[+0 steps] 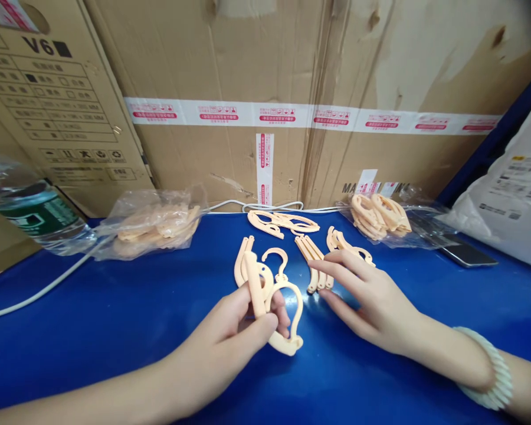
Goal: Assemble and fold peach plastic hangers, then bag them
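My left hand (243, 327) is closed around a peach-coloured plastic folding clothes hanger (297, 307), with its hook (277, 257) pointing up. One straight arm of the hanger stands upright in front of my fingers. To the right, my right hand (371, 295) reaches over several loose curved hanger arms (315, 265) lying side by side. Its fingers are apart, with the tips at the arms' right side; whether they touch is unclear. Two more loose arms (240, 265) lie behind my left hand. More hanger parts (347, 242) sit partly behind my right hand, and others (283, 222) lie farther back.
Clear bags of hanger parts lie at the left (159, 227) and right (378, 215). A water bottle (39, 206), a white cable (48, 289), a phone (466, 251) and a white parcel bag (513, 189) are on the blue table (115, 342). Cardboard boxes (212, 159) wall the back.
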`<state>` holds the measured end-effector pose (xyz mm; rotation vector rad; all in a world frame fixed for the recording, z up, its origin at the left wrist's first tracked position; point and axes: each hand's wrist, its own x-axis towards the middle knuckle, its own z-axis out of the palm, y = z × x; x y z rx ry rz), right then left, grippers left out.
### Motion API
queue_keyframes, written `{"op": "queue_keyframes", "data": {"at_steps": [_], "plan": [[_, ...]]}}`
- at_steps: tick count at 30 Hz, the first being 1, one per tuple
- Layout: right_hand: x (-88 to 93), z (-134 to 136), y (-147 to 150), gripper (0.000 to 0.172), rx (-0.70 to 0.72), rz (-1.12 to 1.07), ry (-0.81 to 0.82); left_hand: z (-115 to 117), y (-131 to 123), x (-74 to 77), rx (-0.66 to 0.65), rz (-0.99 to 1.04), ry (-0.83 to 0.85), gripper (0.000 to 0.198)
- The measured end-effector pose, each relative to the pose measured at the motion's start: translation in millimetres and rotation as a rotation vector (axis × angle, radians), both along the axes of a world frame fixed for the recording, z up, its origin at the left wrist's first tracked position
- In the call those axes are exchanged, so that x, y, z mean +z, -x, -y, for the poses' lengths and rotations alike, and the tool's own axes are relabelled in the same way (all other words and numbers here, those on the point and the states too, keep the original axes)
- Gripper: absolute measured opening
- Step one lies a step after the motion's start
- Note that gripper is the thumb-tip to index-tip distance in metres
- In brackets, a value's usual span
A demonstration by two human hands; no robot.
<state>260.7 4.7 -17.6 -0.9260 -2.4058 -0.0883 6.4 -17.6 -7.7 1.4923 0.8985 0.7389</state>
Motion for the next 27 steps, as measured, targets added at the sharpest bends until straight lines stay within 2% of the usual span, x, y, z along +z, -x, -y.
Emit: {"op": "queue_keyframes", "data": {"at_steps": [2, 6, 8, 12, 16, 21, 25, 27], "plan": [[1.4, 6, 6, 0.038, 0.083, -0.044, -0.127, -2, 4, 2.1, -0.033, -0.009, -0.03, 0.015], [7.8, 14, 21, 0.035, 0.265, 0.085, -0.399, -1, 10, -5.6, -0.081, -0.042, -0.094, 0.017], [11.9, 15, 29, 0.031, 0.293, 0.112, -0.416, 1, 12, -10.5, -0.081, -0.064, -0.154, 0.016], [15.2, 13, 42, 0.025, 0.265, 0.042, -0.164, 4, 14, -13.6, -0.013, -0.072, -0.307, 0.014], [9.9, 16, 42, 0.021, 0.279, -0.037, 0.003, 3, 19, -9.8, 0.049, -0.103, -0.44, 0.015], [14.8, 26, 29, 0.01, 0.212, -0.277, 0.459, 0, 22, -5.5, 0.128, -0.186, -0.655, 0.019], [25.4, 30, 21, 0.035, 0.269, -0.368, 0.629, 3, 19, -5.2, 0.134, -0.202, -0.667, 0.021], [27.1, 28, 20, 0.041, 0.293, -0.399, 0.673, 5, 18, -5.7, 0.146, -0.218, -0.7, 0.022]]}}
